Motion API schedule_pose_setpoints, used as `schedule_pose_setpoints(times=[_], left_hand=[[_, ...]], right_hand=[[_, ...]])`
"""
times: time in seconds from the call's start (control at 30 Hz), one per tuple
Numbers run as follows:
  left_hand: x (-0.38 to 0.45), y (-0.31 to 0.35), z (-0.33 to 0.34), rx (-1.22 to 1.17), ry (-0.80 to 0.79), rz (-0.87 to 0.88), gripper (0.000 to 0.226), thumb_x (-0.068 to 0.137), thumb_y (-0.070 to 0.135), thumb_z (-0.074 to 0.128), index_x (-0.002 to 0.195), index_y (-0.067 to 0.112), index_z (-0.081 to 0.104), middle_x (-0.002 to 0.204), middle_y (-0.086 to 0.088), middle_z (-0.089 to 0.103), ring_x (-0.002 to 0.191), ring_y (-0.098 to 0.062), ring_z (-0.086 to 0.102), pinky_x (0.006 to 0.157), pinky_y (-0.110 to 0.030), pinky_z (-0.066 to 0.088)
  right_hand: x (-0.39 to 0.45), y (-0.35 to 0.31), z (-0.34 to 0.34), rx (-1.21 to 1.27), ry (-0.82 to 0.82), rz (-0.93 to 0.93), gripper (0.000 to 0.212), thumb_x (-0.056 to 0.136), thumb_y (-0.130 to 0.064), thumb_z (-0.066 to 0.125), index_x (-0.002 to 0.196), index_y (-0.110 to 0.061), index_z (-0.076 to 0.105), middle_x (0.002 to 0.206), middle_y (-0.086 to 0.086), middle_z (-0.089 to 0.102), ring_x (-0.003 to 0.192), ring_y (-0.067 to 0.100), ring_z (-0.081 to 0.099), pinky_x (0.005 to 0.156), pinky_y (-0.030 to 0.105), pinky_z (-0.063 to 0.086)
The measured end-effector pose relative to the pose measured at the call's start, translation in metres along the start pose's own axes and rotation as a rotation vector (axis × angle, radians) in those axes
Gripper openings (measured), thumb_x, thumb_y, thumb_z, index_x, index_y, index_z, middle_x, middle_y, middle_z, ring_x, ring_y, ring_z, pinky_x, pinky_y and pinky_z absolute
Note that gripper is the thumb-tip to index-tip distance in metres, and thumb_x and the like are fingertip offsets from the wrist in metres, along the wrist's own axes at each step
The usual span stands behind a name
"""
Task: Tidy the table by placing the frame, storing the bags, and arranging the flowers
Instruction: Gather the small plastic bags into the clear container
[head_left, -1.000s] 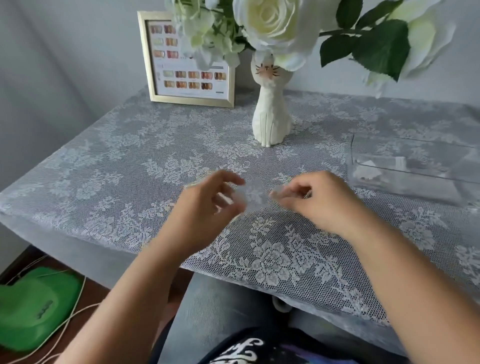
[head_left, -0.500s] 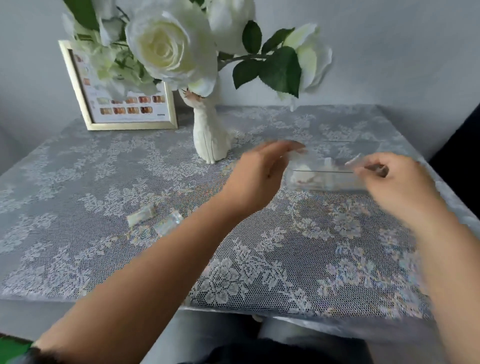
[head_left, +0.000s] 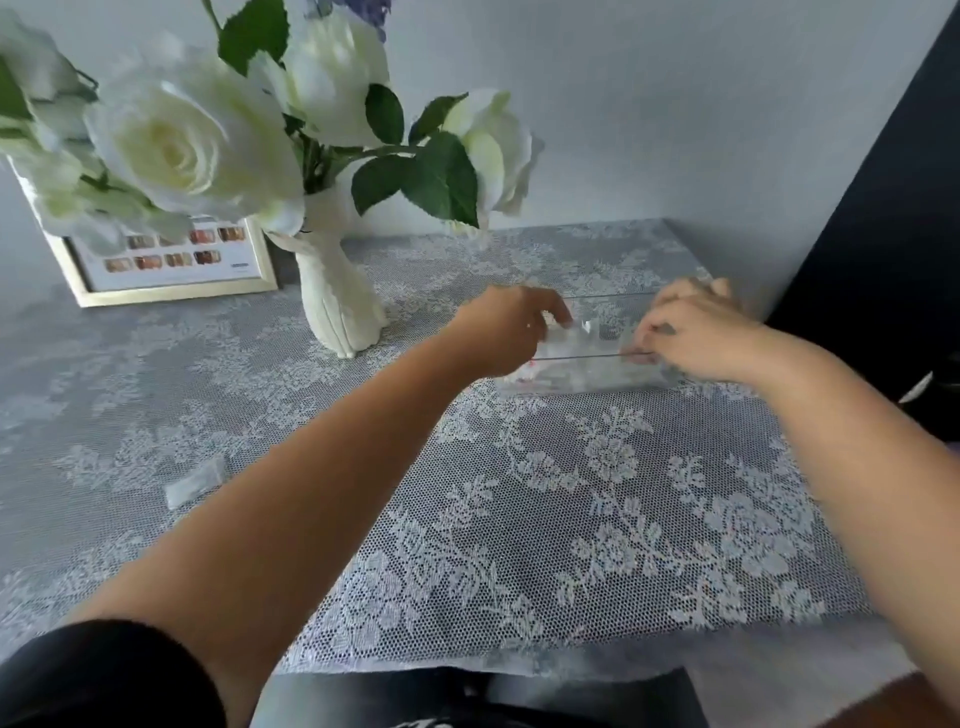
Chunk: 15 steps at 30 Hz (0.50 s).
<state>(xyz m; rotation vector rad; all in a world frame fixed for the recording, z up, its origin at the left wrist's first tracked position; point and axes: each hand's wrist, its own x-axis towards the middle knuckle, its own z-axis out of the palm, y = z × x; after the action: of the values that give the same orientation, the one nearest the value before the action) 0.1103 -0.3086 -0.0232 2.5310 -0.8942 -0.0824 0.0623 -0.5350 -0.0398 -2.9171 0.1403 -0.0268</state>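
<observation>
A clear plastic box (head_left: 587, 376) stands on the lace tablecloth at the back right, with small clear bags (head_left: 563, 343) inside. My left hand (head_left: 506, 332) reaches over the box's left end, fingers curled down into it. My right hand (head_left: 696, 332) is at the box's right end, thumb and fingers pinched at its near rim. Whether either hand still holds a bag is blurred. One small clear bag (head_left: 195, 486) lies on the cloth at the left. White roses (head_left: 176, 135) stand in a white cat-shaped vase (head_left: 337, 301). The gold frame (head_left: 171, 265) leans upright at the back left.
The table (head_left: 571, 545) is covered in grey-white lace and ends near my lap. A dark panel (head_left: 883, 249) rises at the right beside the box. The rose heads and leaves hang over the back left of the table.
My hands went from the table's middle, where they held a small bag, to the clear box at the right. The camera turned right and closer with them.
</observation>
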Motion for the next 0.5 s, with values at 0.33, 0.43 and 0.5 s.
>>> schedule_pose_setpoints(times=[0.33,0.43,0.5], left_hand=[[-0.016,-0.017,0.003,0.171,0.121,0.011,0.038,0.097,0.026,0.049,0.134,0.024,0.056,0.130,-0.003,0.058,0.105,-0.023,0.060,0.097,-0.044,0.048],[-0.050,-0.034,-0.004,0.072,0.230,0.027,0.033,0.094,0.027,0.055,0.127,0.024,0.061,0.121,0.000,0.060,0.083,-0.014,0.060,0.086,-0.035,0.052],[-0.078,-0.050,-0.009,0.037,0.246,0.001,0.031,0.093,0.028,0.058,0.123,0.027,0.063,0.118,0.003,0.062,0.088,-0.010,0.059,0.084,-0.029,0.051]], right_hand=[[-0.015,-0.007,0.021,0.058,0.421,0.005,0.031,0.092,-0.043,0.046,0.093,-0.029,0.074,0.127,-0.002,0.052,0.112,0.031,0.034,0.089,0.038,0.025],[-0.027,-0.029,0.024,0.135,0.606,-0.130,0.037,0.089,-0.041,0.047,0.085,-0.017,0.075,0.110,0.003,0.061,0.102,0.036,0.044,0.084,0.041,0.032],[-0.034,-0.055,0.023,0.195,0.623,-0.293,0.038,0.087,-0.039,0.048,0.080,-0.010,0.073,0.098,0.005,0.064,0.093,0.036,0.048,0.078,0.039,0.033]])
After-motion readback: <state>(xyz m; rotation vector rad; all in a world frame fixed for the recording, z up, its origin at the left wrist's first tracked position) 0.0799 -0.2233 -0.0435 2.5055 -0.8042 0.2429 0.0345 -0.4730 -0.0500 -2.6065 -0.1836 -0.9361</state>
